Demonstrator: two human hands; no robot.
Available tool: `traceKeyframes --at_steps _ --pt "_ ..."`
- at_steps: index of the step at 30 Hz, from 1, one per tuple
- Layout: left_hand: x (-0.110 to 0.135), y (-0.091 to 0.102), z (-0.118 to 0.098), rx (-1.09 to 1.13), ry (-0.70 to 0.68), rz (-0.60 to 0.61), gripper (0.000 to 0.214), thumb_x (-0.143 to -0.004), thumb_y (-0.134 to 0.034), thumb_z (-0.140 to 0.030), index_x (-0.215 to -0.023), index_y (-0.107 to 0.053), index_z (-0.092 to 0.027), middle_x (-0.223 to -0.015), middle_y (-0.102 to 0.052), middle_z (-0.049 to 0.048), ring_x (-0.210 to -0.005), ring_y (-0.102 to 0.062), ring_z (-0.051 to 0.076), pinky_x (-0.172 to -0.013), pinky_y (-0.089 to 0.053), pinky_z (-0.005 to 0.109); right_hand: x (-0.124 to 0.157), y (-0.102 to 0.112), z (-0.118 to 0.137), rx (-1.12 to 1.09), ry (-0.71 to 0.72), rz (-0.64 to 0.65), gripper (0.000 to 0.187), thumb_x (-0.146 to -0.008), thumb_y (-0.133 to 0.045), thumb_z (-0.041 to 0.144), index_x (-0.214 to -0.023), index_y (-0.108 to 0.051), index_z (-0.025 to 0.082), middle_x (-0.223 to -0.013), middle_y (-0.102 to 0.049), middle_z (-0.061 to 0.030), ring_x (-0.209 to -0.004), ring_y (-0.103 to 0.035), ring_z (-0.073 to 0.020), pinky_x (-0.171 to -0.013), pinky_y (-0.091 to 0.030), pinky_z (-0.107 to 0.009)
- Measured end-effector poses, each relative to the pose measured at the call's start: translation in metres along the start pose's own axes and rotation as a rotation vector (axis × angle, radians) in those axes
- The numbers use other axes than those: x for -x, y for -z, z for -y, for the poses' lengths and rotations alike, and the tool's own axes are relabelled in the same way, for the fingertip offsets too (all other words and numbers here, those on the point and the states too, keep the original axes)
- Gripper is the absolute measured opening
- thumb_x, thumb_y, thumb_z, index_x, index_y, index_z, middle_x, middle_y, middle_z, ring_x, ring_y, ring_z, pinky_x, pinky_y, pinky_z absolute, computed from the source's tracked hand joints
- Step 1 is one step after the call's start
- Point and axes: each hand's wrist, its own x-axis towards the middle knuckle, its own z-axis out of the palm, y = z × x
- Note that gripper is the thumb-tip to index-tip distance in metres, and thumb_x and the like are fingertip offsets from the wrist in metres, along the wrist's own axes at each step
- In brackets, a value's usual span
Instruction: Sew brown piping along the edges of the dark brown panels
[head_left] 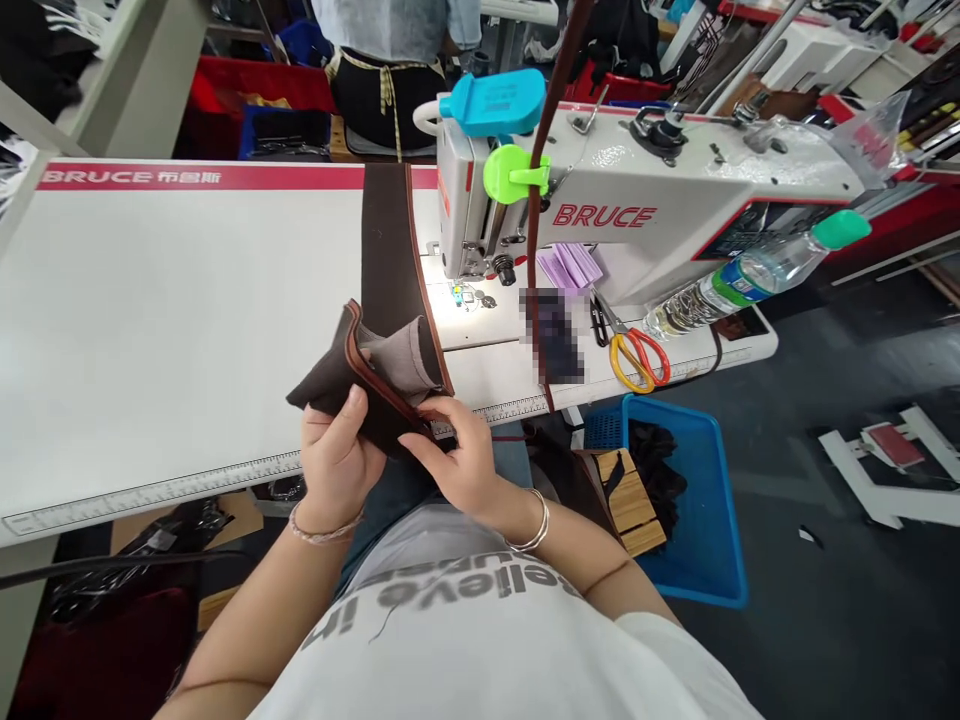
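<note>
- Now the left hand [341,455] grips the folded near end of the brown cloth [390,245], its thumb pressed on the outside.
- The right hand [461,455] pinches the same end by the reddish piping [382,385].
- The cloth runs across the table [187,330], left of the sewing machine [600,180], its held end raised at the front edge.
- Scissors [641,360] and a bottle [750,285] lie right of the needle area.

We hold brown fabric [386,230] at the near edge of the table [172,330] with our left hand [339,455] and right hand [461,460]; its far end lies left of the sewing machine [600,175]. We see scissors [637,350] at right.
</note>
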Motion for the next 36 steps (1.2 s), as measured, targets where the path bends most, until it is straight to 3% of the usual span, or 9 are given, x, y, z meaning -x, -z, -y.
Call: traceKeyframes --at_steps 4,13,17,22,27,32,36 --pt "0.004 -0.001 -0.003 -0.037 -0.014 0.016 0.034 -0.077 -0.076 -0.026 -0.111 -0.072 -0.027 -0.116 -0.072 0.0004 -0.116 -0.063 0.024 -0.107 -0.05 0.038 -0.009 -0.001 0.0 -0.128 -0.124 0.035 0.018 -0.081 -0.072 0.033 -0.092 -0.065 0.02 -0.08 -0.068 -0.0008 -0.076 -0.066 -0.015 -0.075 -0.055 -0.027" --pt "0.0 0.005 -0.013 -0.082 -0.012 0.044 0.051 -0.075 -0.076 -0.028 -0.124 -0.064 -0.03 -0.118 -0.068 0.0042 -0.119 -0.059 0.029 -0.11 -0.044 0.049 -0.003 -0.001 0.0 -0.164 -0.133 0.114 0.011 -0.089 -0.06 0.03 -0.09 -0.063 0.019 -0.085 -0.066 -0.0042 -0.076 -0.062 -0.0148 -0.068 -0.052 -0.027" --pt "-0.003 0.006 -0.016 -0.063 -0.044 0.005 0.046 -0.075 -0.075 -0.025 -0.121 -0.065 -0.03 -0.122 -0.065 0.0033 -0.121 -0.058 0.029 -0.11 -0.045 0.048 -0.004 0.007 0.006 -0.106 -0.074 0.113 0.015 -0.091 -0.055 0.026 -0.1 -0.066 0.02 -0.089 -0.067 -0.0049 -0.079 -0.061 -0.0156 -0.071 -0.051 -0.028" --pt "-0.001 0.013 -0.013 -0.059 -0.011 -0.018 0.037 -0.076 -0.074 -0.024 -0.112 -0.069 -0.029 -0.114 -0.069 0.0036 -0.119 -0.06 0.029 -0.106 -0.049 0.047 -0.007 0.01 0.015 -0.089 -0.1 0.141 0.017 -0.089 -0.061 0.031 -0.099 -0.069 0.02 -0.063 -0.057 0.0031 -0.053 -0.048 -0.0104 -0.051 -0.041 -0.024" --pt "-0.001 0.016 -0.014 -0.085 -0.024 -0.014 0.037 -0.076 -0.074 -0.023 -0.112 -0.069 -0.029 -0.11 -0.071 0.0024 -0.113 -0.064 0.027 -0.104 -0.051 0.044 -0.009 0.008 0.02 -0.095 -0.039 0.172 0.018 -0.09 -0.055 0.022 -0.102 -0.069 0.019 -0.06 -0.052 0.0045 -0.052 -0.044 -0.0092 -0.05 -0.039 -0.023" --pt "0.002 0.013 -0.014 -0.11 -0.061 0.009 0.045 -0.073 -0.078 -0.026 -0.116 -0.067 -0.032 -0.118 -0.068 0.001 -0.113 -0.064 0.028 -0.107 -0.049 0.047 -0.012 0.007 0.025 -0.12 -0.139 0.249 0.021 -0.089 -0.061 0.031 -0.105 -0.067 0.02 -0.058 -0.047 0.006 -0.051 -0.041 -0.009 -0.048 -0.038 -0.023" --pt "0.006 0.012 -0.012 -0.194 -0.098 0.006 0.048 -0.075 -0.078 -0.023 -0.12 -0.066 -0.035 -0.12 -0.067 -0.0019 -0.116 -0.062 0.023 -0.109 -0.047 0.038 -0.013 0.005 0.026 -0.184 -0.187 0.248 0.025 -0.087 -0.061 0.03 -0.109 -0.064 0.02 -0.059 -0.043 0.0065 -0.052 -0.04 -0.0087 -0.048 -0.038 -0.021"
